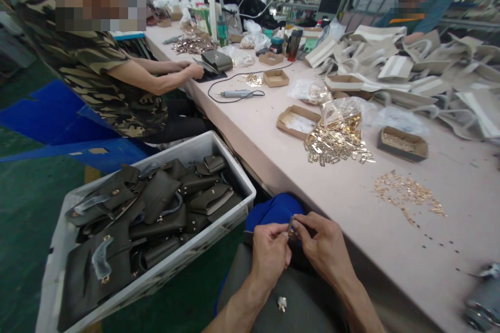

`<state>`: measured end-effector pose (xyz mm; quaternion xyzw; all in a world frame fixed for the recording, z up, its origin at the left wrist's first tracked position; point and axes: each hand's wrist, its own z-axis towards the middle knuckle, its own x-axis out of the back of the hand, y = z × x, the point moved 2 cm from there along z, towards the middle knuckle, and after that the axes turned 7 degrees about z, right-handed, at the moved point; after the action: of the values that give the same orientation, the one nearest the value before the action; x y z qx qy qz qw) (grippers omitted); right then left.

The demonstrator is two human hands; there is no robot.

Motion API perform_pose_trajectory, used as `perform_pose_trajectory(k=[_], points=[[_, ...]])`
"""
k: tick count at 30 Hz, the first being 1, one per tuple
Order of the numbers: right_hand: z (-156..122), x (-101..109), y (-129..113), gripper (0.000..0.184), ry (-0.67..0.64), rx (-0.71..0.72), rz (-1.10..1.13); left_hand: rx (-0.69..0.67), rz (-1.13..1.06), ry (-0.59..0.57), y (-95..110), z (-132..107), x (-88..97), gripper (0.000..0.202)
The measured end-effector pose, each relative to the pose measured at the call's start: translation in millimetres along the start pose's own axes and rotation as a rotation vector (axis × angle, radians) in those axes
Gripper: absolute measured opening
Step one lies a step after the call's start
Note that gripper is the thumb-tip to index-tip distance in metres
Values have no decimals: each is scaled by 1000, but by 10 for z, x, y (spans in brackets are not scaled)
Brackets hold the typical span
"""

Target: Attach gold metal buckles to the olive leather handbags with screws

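My left hand (270, 252) and my right hand (324, 250) meet over my lap, just below the table edge. Both pinch a small gold metal fitting (291, 228) between their fingertips. Beneath them a dark olive leather bag (297, 296) lies across my lap, with a small silver-gold clasp (282, 303) on it. A heap of gold metal fittings (336, 140) and a scatter of tiny gold pieces (406, 192) lie on the pink table (351, 208) to the right.
A white crate (238, 179) full of dark olive bags stands at my left on the green floor. A seated person in camouflage (97, 73) works at the table. Small cardboard boxes (402, 143), an electric hand tool (236, 94) and cream bags (410, 73) lie on the table. A motor-like tool (484, 302) sits at bottom right.
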<state>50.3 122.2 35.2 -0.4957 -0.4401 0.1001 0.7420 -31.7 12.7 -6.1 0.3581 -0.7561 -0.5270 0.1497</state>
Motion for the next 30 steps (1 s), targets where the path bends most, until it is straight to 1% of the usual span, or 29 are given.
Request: perform_pose_trajectory(k=[3,6,9,12,14,16,18,20,26,28,30], points=[[-21,-26,26,25,22,-7,-2,-66,45,-12,35,-46,4,32],[-37,-43,45,25,16,-53,20,-139,172,31,78,-115,-8,25],[-44,-33,70,23,6,-119,77,-228,362,113,79,-167,-48,23],[-51,-14,99,23,-21,-177,127,-419,605,264,45,-194,-97,22],[-57,-3,107,23,-32,-208,139,-542,709,339,15,-204,-126,21],[-59,8,104,24,-34,-227,144,-609,748,364,-11,-211,-143,21],[-55,22,104,25,-51,-236,173,-638,765,370,-22,-224,-149,22],[-48,46,129,28,-104,-257,241,-657,780,381,-22,-248,-152,23],[72,129,347,42,-357,-302,439,-673,843,428,-73,-275,-166,21],[140,139,360,42,-473,-292,550,-678,847,415,-90,-267,-160,22],[195,147,317,36,-590,-268,664,-690,844,386,-95,-271,-148,22]])
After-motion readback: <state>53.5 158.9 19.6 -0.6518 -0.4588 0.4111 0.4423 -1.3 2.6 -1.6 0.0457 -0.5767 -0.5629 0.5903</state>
